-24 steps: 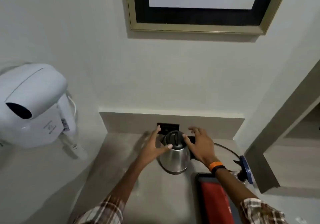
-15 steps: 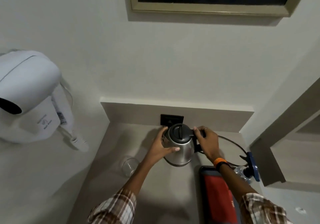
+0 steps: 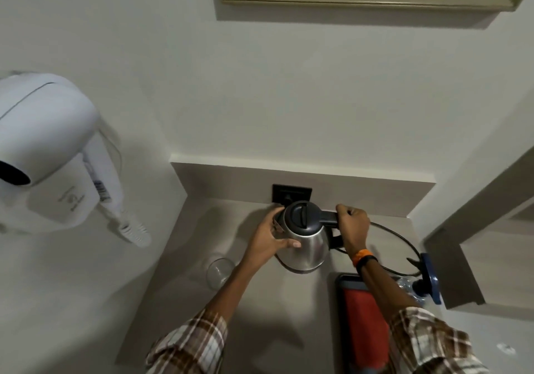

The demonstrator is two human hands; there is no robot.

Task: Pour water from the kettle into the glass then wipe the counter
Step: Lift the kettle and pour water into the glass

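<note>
While the round stainless-steel kettle with a black lid [image 3: 304, 236] stands upright at the back of the grey tabletop [image 3: 260, 310], both hands are on it. The right hand [image 3: 353, 226] is closed around the black handle on the kettle's right side, fingers curled over the top, wrist bent down, an orange and black band on the wrist [image 3: 363, 257]. The left hand [image 3: 270, 239] is half open and cups the steel body from the left, thumb across the front, fingers at the spout side. Both forearms reach forward from plaid sleeves. An empty clear drinking glass [image 3: 219, 269] stands on the tabletop left of the kettle, just beside the left forearm. A black cord [image 3: 401, 238] loops to the right, and a red rectangular cloth in a dark tray [image 3: 364, 324] lies under the right forearm.
</note>
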